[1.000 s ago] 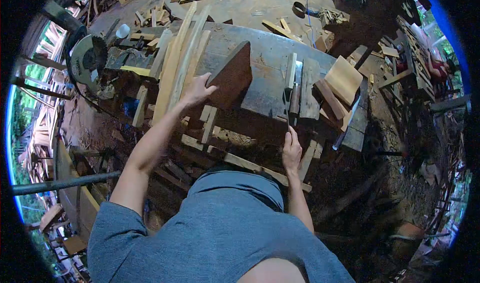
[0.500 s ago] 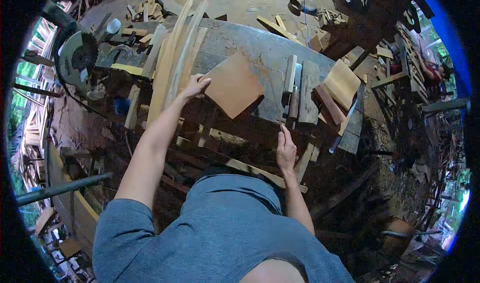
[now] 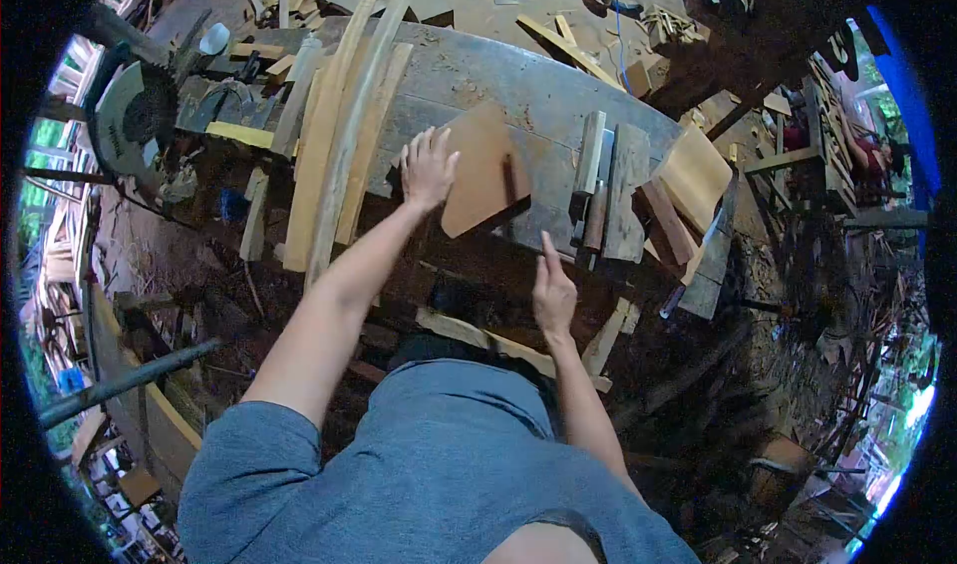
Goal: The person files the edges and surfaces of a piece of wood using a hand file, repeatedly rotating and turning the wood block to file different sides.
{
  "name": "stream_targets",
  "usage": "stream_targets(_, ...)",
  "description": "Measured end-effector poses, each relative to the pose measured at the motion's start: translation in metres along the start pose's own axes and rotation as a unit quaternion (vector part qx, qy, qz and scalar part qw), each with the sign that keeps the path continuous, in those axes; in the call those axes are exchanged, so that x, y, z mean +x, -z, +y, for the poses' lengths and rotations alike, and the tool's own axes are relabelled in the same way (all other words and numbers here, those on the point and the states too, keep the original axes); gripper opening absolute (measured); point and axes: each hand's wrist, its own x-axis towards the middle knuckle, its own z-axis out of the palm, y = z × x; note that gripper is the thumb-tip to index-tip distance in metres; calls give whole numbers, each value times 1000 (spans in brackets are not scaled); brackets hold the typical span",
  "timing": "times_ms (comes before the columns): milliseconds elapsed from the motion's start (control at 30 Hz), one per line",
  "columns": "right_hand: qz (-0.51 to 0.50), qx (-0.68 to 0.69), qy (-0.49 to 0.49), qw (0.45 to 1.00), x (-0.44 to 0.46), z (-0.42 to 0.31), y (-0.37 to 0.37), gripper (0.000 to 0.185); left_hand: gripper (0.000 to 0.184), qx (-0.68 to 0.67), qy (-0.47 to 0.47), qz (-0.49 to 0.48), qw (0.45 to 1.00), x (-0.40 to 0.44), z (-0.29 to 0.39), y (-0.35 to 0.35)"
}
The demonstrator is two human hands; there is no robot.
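A flat brown wooden board (image 3: 483,180) lies on the workbench, its lower edge near the front. My left hand (image 3: 429,173) is at the board's left side, fingers spread over its edge and the bench top. A narrow dark mark or shadow crosses the board's right part. My right hand (image 3: 554,293) is in front of the bench edge, index finger stretched forward and the other fingers curled. Whether something thin is in it I cannot make out. Beyond it lie a wooden block (image 3: 590,155), a dark rod-like piece (image 3: 595,217) and a grey weathered plank (image 3: 628,190).
Long wooden strips (image 3: 344,130) lie across the left side of the workbench (image 3: 488,65). A circular saw blade (image 3: 150,105) stands further left. On the right are a pale board (image 3: 698,175) and a reddish-brown block (image 3: 663,225). Wood scraps (image 3: 568,50) lie beyond the bench.
My left hand has moved right and opened from its grip on the board's corner. The board has turned and is against the bench. My right hand has shifted slightly left and down.
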Motion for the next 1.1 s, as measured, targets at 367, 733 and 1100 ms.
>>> stream_targets(367, -92, -292, 112, 946, 59, 14, -35, 66, 63, 155, 62, 36, 985, -12, 36, -30)
stream_targets(733, -114, -258, 33, 959, 53, -10, -46, 60, 62, 142, 83, 33, 986, -8, 37, -30)
stream_targets(1100, -105, -273, 32, 956, 46, -5, -55, 65, 60, 152, 80, 38, 984, -8, 36, -32)
